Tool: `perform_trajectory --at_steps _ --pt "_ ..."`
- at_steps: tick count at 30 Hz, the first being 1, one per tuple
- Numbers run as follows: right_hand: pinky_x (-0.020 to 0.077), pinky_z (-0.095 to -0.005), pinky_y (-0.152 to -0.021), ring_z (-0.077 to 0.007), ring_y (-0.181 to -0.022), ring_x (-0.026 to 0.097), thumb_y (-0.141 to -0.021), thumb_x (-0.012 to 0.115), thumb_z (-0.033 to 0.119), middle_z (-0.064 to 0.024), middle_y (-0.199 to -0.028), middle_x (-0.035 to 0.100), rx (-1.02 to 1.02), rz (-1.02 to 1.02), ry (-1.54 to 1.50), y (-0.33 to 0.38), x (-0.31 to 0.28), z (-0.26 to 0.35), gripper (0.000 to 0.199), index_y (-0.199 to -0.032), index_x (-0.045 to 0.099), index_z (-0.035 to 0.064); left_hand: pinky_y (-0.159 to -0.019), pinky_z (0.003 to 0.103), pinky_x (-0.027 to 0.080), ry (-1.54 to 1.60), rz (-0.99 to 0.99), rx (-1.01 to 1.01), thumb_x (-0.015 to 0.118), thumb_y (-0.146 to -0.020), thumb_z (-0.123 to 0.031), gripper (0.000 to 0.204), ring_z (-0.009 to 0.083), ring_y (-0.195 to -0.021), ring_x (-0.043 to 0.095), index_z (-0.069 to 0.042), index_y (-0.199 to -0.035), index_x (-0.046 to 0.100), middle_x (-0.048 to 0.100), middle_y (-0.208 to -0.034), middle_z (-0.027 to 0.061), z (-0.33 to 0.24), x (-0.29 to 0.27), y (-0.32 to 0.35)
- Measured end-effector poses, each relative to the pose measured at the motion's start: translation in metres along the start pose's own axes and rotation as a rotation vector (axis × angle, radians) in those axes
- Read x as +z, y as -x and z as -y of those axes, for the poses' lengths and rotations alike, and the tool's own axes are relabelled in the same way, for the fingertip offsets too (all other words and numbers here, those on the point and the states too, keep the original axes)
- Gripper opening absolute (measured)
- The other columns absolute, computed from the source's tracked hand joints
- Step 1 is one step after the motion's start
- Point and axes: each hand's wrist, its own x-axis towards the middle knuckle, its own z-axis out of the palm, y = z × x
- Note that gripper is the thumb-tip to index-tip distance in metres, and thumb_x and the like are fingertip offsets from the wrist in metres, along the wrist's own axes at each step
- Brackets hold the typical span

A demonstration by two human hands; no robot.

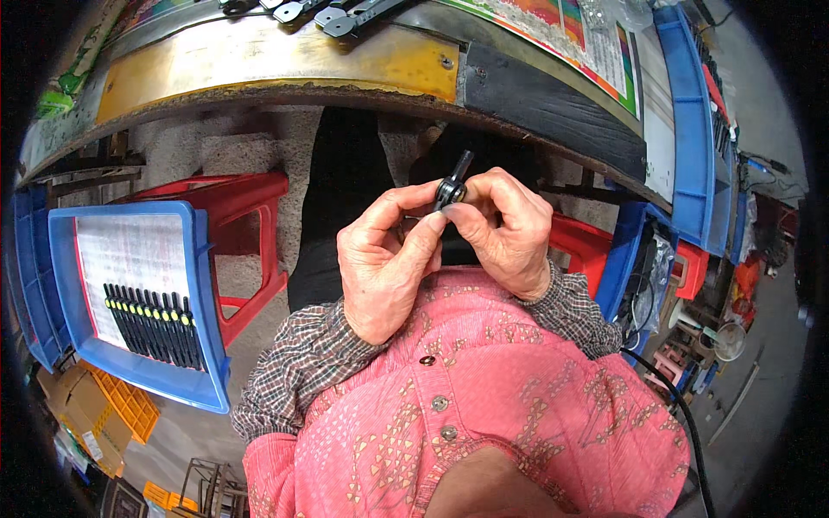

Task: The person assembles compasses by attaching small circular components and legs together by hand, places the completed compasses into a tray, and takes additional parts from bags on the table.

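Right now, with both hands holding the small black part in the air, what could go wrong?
1. The small black part is pinched only by the fingertips of the left hand and right hand, over the lap and bare floor, not over the bench. If it slips, it may fall and be hard to find.
2. The blue tray of finished black pieces rests on a red stool beside the knee; a bump could perhaps spill it.
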Motion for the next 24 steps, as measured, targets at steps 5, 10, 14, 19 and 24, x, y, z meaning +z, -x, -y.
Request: perform_trajectory --at_steps 5,10,14,19,24 --pt "0.0413 -0.0284 -0.045 -0.0184 -0.051 0.055 -0.082 0.069 0.018 -0.0077 -0.059 0.051 0.031 0.061 -0.016 0.002 0.0 -0.007 0.025 -0.07 0.056 -0.0001 -0.049 0.016 0.04 0.001 0.002 0.002 0.057 -0.087 0.003 0.023 0.0024 -0.057 0.049 0.003 -0.11 0.059 0.061 -0.085 0.0021 0.003 0.0 0.0" --pt "0.0413 -0.0264 -0.047 -0.0133 -0.051 0.054 -0.082 0.069 0.025 -0.0064 -0.063 0.053 0.012 0.114 -0.053 0.005 -0.002 -0.017 0.028 -0.078 0.059 -0.001 -0.049 0.016 0.04 0.012 0.009 -0.002 0.058 -0.087 0.002 0.023 0.0021 -0.057 0.049 0.003 -0.11 0.059 0.061 -0.085 0.0023 0.001 0.001 0.0" --pt "0.04 -0.0238 -0.048 -0.0073 -0.055 0.05 -0.085 0.066 0.029 -0.0035 -0.068 0.053 0.198 0.07 -0.209 0.006 0.001 -0.001 0.041 -0.108 0.052 -0.002 -0.049 0.016 0.039 0.027 -0.009 -0.025 0.058 -0.087 0.002 0.023 0.0018 -0.057 0.049 0.003 -0.111 0.059 0.061 -0.084 0.0019 0.001 0.001 0.001" --pt "0.0392 -0.0194 -0.051 -0.0022 -0.058 0.046 -0.084 0.068 0.026 -0.0022 -0.072 0.053 0.438 0.056 -0.356 -0.004 -0.001 -0.002 0.056 -0.124 0.04 -0.002 -0.05 0.017 0.04 -0.024 0.002 0.004 0.058 -0.087 0.001 0.024 0.0016 -0.059 0.048 0.003 -0.111 0.059 0.058 -0.081 0.0001 0.001 0.0 0.004" --pt "0.039 -0.0192 -0.051 -0.0026 -0.059 0.046 -0.086 0.065 0.022 -0.002 -0.075 0.053 0.319 0.09 -0.392 0.008 0.004 -0.001 0.049 -0.122 0.042 -0.0021 -0.05 0.016 0.039 -0.024 0.013 0.002 0.059 -0.086 0.001 0.025 0.0013 -0.058 0.048 0.003 -0.111 0.06 0.058 -0.08 -0.0003 -0.001 -0.001 0.006"
